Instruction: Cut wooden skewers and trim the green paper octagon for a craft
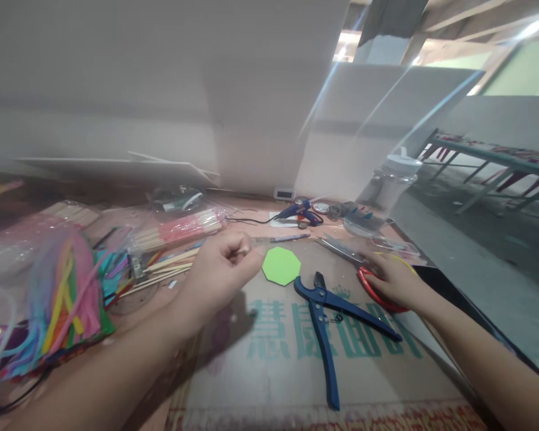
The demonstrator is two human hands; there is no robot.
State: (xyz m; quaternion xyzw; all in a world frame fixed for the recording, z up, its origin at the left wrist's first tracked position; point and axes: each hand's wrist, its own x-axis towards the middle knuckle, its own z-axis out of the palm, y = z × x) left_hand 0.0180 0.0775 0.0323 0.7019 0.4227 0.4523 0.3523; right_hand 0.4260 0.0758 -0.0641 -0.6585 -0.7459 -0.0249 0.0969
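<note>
My left hand (224,263) is closed, thumb against curled fingers, just left of a bright green octagon (281,266). Whatever it pinches, if anything, is too small or hidden to make out. At the right, my right hand (393,278) has its fingers around the red handle of a pair of scissors (341,249), whose blades point away to the upper left. Between the hands, a blue pipe cutter (326,305) lies on the printed board (269,365) with its handles spread apart.
Colourful pipe cleaners (67,293) and packs of wooden sticks (179,230) crowd the left. Along the back are a pen (290,238), a blue glue gun (299,209) and a clear bottle (381,191). A black flat object (453,299) lies by the table's right edge.
</note>
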